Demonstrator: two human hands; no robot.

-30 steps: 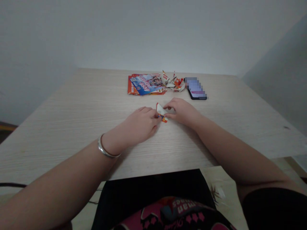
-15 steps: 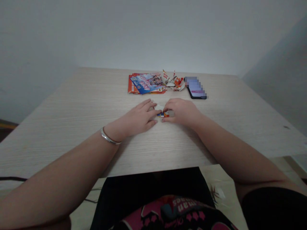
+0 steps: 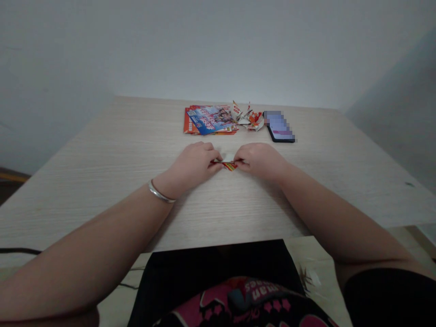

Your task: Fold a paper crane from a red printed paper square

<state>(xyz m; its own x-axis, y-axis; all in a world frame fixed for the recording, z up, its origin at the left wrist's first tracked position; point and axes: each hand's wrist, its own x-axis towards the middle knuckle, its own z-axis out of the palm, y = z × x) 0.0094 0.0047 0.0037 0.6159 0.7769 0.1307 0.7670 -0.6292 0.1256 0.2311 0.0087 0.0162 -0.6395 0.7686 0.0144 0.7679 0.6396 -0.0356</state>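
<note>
A small folded piece of printed paper [image 3: 229, 161], white with red and orange, lies on the wooden table [image 3: 119, 150] between my hands. My left hand [image 3: 194, 165], with a silver bangle on the wrist, pinches its left end with curled fingers. My right hand [image 3: 260, 159] pinches its right end, fingers closed. Both hands rest on the table surface and hide most of the paper.
At the far side of the table lies a stack of colourful printed leaflets [image 3: 208, 120]. Beside it sits a cluster of small folded paper figures [image 3: 248, 118], then a phone [image 3: 279, 127]. A black cable [image 3: 17, 250] runs at the near left edge.
The paper piece stood partly raised between my hands; now it is pressed low and flat on the table. My left fingers went from stretched out to curled in a pinch on its end.
</note>
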